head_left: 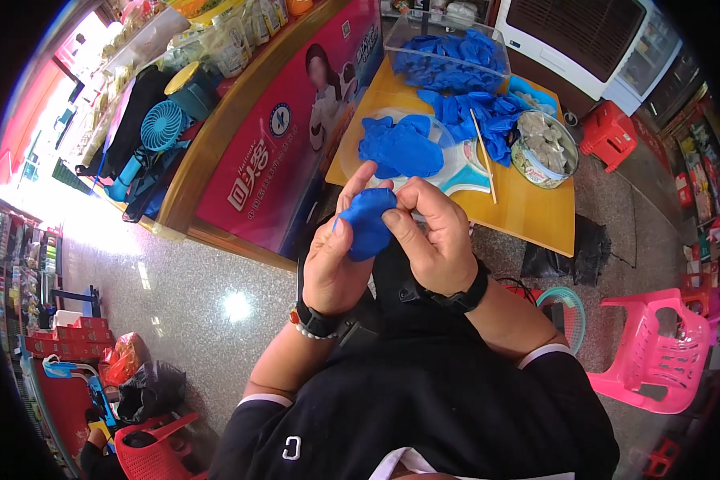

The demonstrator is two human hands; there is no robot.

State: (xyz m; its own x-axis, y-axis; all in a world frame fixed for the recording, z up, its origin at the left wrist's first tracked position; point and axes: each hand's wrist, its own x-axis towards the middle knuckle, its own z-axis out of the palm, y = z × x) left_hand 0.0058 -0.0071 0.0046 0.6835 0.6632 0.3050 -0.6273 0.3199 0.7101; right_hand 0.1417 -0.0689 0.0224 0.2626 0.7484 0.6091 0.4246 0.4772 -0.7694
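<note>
Between my hands, above the near edge of the table, is a soft, rounded blue piece whose exact kind I cannot make out. My left hand supports it from the left, the thumb on its face and a finger stretched up behind it. With thumb and bent fingers, my right hand pinches its upper right edge. Just beyond lies a pile of similar flat blue pieces on a round translucent tray. More loose blue pieces are heaped behind it, to the right.
On the wooden table stand a clear bin full of blue pieces, a round tin of greyish lumps and a thin stick. A pink printed counter borders the left. A pink chair and red stool stand right.
</note>
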